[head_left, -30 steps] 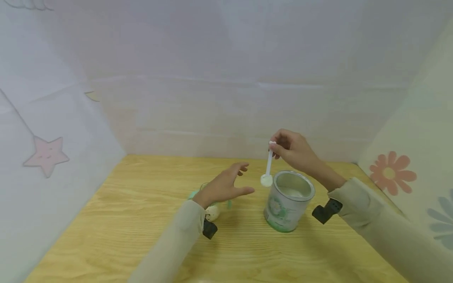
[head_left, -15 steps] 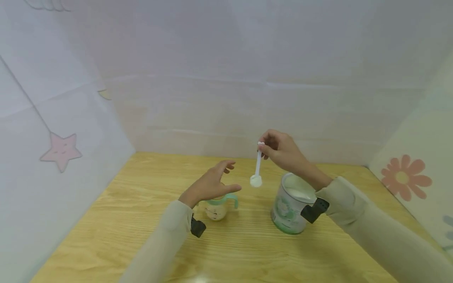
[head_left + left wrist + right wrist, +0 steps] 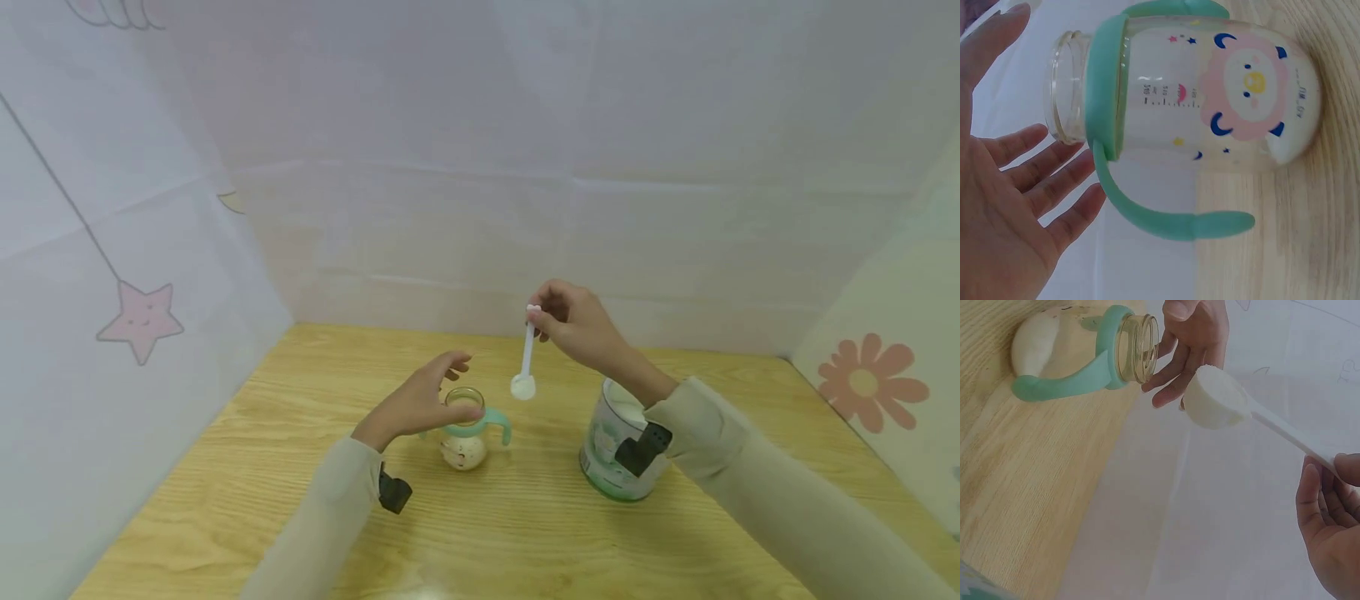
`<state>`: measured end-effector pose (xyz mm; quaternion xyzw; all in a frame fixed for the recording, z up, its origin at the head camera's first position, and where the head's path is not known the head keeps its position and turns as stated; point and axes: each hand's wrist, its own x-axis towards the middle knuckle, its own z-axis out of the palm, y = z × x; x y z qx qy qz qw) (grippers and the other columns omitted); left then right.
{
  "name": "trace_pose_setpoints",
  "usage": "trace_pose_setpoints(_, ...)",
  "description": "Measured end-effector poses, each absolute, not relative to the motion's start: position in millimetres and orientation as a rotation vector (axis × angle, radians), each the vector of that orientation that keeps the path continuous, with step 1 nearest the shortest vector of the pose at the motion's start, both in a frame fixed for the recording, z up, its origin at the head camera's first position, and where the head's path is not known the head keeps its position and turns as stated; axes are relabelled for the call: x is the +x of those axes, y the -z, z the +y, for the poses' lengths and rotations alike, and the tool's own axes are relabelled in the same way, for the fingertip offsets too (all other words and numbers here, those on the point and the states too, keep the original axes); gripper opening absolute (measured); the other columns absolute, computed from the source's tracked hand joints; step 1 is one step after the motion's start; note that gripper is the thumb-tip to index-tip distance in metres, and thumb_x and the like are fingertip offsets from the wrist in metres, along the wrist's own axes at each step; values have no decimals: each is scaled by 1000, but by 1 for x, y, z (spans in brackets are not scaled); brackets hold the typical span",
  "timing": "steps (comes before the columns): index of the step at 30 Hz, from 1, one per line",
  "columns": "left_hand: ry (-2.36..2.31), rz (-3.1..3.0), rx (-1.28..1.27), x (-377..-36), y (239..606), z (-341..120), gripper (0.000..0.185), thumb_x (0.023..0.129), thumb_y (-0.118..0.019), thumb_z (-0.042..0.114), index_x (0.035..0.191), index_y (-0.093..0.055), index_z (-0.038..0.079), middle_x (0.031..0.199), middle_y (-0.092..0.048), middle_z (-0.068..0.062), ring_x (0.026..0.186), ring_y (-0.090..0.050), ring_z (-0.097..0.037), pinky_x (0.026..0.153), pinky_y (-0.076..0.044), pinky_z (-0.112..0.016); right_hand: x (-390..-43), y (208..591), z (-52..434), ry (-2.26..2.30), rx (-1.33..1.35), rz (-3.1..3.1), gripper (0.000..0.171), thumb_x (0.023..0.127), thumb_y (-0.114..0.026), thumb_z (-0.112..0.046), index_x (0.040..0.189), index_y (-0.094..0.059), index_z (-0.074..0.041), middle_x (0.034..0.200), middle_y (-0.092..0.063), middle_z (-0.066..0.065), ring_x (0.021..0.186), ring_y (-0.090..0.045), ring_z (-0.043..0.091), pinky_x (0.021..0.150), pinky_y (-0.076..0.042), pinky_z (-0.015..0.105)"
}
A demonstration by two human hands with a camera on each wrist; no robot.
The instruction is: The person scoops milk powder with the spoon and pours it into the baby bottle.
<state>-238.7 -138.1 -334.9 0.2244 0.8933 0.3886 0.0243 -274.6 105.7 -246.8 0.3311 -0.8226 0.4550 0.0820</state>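
Note:
Between thumb and fingers my right hand (image 3: pixel 573 325) pinches the handle end of a white scoop (image 3: pixel 527 354). Its bowl is heaped with white powder and hangs in the air, right of the baby bottle (image 3: pixel 463 450). That clear bottle stands uncapped on the table, with a mint-green handled collar (image 3: pixel 1105 87) and white powder (image 3: pixel 1297 134) at its bottom. My left hand (image 3: pixel 420 398) is spread beside the bottle's neck, thumb and fingers apart. In the left wrist view its fingertips lie close to the neck; I cannot tell whether they touch.
An open milk powder tin (image 3: pixel 611 450) stands at the right, partly hidden by my right wrist and its camera. Both stand on a wooden table (image 3: pixel 480 533). A pale cloth (image 3: pixel 450 208) with printed shapes hangs behind and at the sides.
My right hand has carried the filled scoop left, from beside the tin's rim toward the bottle. My left hand has shifted left and slightly down, showing more of the bottle. The view has turned slightly.

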Motion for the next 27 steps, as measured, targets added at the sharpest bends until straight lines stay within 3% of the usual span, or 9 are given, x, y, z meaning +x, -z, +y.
trace_pose_setpoints(7, -1205, 2748, 665, -234, 341, -146, 81, 82, -73, 40, 146, -33, 10, 142, -44, -10, 126, -45, -28, 101, -41, -51, -276, 250, 95, -1361, 969, -2454, 7, 93, -57, 0, 95, -58, 7, 84, -65, 19, 68, -63, 21, 61, -53, 22)
trace_pose_setpoints(15, -1199, 2729, 621, -232, 352, -151, 78, 81, -74, 39, 143, -38, 8, 138, -48, -9, 123, -47, -26, 101, -40, -51, -276, 253, 84, -1389, 976, -2448, 7, 93, -57, -1, 95, -58, 6, 82, -65, 18, 66, -60, 13, 61, -53, 23)
trace_pose_setpoints(27, -1250, 2680, 552, -228, 365, -153, 78, 80, -75, 39, 143, -39, 12, 131, -54, -6, 120, -50, -26, 99, -43, -51, -276, 263, 69, -1427, 1032, -2389, 5, 93, -58, -1, 94, -58, 4, 82, -65, 17, 67, -64, 18, 61, -54, 24)
